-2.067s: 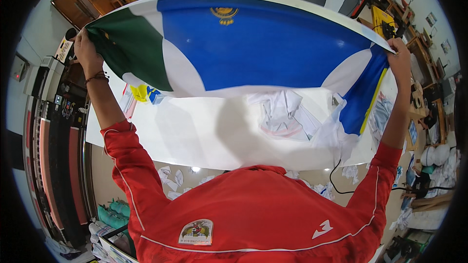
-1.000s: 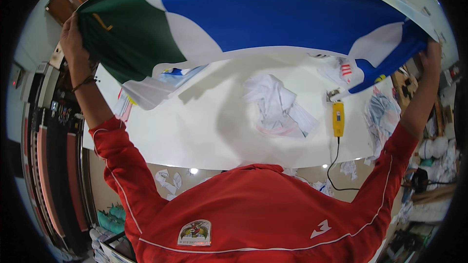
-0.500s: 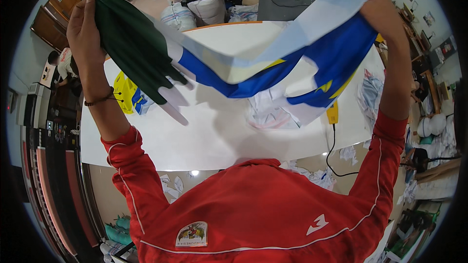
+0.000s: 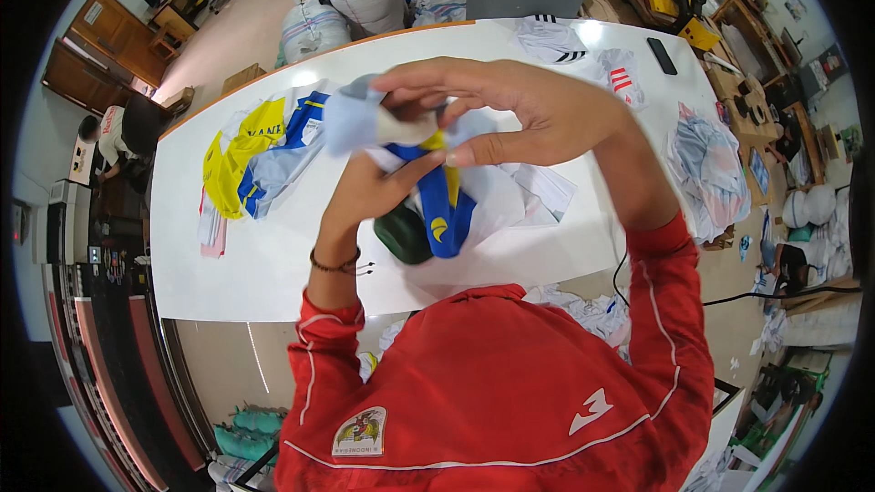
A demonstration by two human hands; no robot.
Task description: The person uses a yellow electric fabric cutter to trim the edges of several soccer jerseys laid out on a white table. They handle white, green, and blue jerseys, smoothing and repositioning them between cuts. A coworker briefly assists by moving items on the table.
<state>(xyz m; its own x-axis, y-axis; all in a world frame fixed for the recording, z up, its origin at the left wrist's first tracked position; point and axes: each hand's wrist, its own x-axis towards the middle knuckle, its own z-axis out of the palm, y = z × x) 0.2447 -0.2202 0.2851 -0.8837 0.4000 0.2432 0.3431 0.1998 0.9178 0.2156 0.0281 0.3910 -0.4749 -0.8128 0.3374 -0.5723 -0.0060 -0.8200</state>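
Over the middle of the white table (image 4: pixel 273 282), both my hands meet at a bunched piece of cloth (image 4: pixel 448 210) in blue, yellow, pale blue and dark green. My left hand (image 4: pixel 369 191) is closed on it from below, thumb toward the right. Curving in from the right, my right hand (image 4: pixel 529 114) has its fingers bent round the upper pale part, its thumb close to the left one. Motion smears the cloth and fingertips there. The dark green end hangs beneath my left hand. White cloth pieces (image 4: pixel 545 193) lie on the table behind the bundle.
Yellow and blue jerseys (image 4: pixel 239 159) lie at the table's left. A white garment with black stripes (image 4: pixel 550 39) and a phone (image 4: pixel 662 56) are at the far right. A heap of pale cloth (image 4: pixel 706 173) sits by the right edge. Another person (image 4: pixel 114 137) is at far left.
The cloth was stretched wide between my raised, spread hands. Now my hands have come together and lower, with the cloth gathered into a bundle between them.
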